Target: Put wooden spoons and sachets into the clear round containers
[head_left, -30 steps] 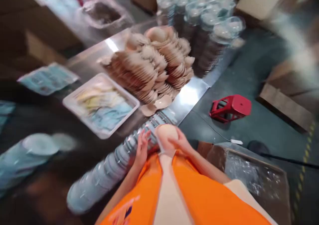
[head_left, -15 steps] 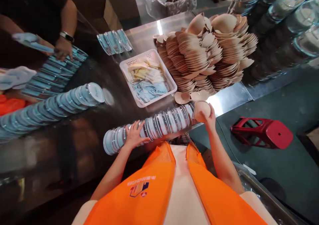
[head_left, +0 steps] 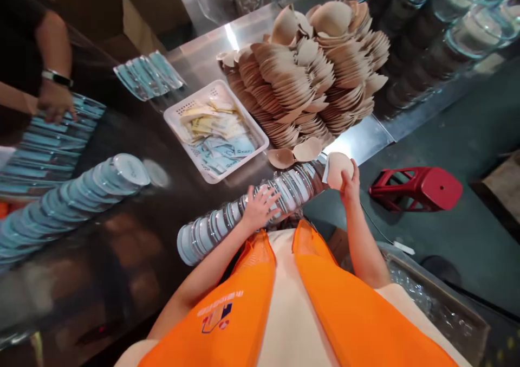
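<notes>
1. Clear plastic lids, nested in a long row (head_left: 247, 207) along the steel table's (head_left: 361, 139) near edge, look light, slippery, easily cracked
2. Left hand (head_left: 260, 207) rests spread-fingered on the row
3. Right hand (head_left: 350, 185) pinches a stiff tan pulp bowl (head_left: 339, 170) by its rim, probably the safest hold

basket (head_left: 181, 118) on table (head_left: 134, 215), pad heap (head_left: 309, 69) right of it; lid row (head_left: 244, 207) nearer

A long shiny metal table (head_left: 203, 58) carries a big heap of tan pads (head_left: 312, 69), with two loose pads (head_left: 294, 154) lying just beside it. A white basket (head_left: 174, 118) of small packets sits near the heap. Two long rows of clear round lids (head_left: 227, 220) lie on their sides on the table, with flat blue packets (head_left: 144, 74) farther back.
</notes>
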Action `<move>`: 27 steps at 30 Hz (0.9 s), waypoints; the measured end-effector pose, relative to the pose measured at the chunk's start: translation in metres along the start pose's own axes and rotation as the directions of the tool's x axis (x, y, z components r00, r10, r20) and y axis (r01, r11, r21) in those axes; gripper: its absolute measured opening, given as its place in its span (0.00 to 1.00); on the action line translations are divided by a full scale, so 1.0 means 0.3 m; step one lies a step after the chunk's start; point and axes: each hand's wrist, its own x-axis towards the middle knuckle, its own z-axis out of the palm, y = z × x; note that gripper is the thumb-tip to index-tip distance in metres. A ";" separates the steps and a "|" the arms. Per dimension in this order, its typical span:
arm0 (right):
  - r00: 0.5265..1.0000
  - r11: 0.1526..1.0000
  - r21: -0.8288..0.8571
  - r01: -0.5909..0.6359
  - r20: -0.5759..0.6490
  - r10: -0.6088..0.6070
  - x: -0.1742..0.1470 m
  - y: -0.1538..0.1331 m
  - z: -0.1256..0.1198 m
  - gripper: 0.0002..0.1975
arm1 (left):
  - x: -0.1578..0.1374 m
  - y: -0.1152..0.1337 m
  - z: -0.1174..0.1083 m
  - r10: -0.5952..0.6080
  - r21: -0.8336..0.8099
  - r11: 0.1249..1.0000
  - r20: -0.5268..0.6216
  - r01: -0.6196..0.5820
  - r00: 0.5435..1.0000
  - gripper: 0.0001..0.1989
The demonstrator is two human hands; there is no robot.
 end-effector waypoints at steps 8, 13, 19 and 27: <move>0.967 0.971 0.069 -0.227 -0.098 0.233 -0.336 0.049 -0.188 0.52 | 0.407 0.135 0.047 0.382 0.045 0.914 0.231 -0.402 0.895 0.19; 0.913 0.935 0.016 -0.353 -0.213 0.348 -0.515 0.149 -0.280 0.50 | 0.403 0.147 0.076 0.431 0.006 0.890 0.318 -0.457 0.844 0.19; 0.997 0.930 -0.367 0.020 -0.059 -0.045 -0.513 0.157 -0.222 0.43 | 0.445 0.131 0.087 0.412 -0.055 0.910 0.216 -0.410 0.885 0.12; 0.783 0.437 -0.681 0.587 0.614 -0.096 -0.444 0.069 0.228 0.24 | 0.381 0.006 0.145 0.564 -0.295 0.766 -0.117 -0.571 0.818 0.13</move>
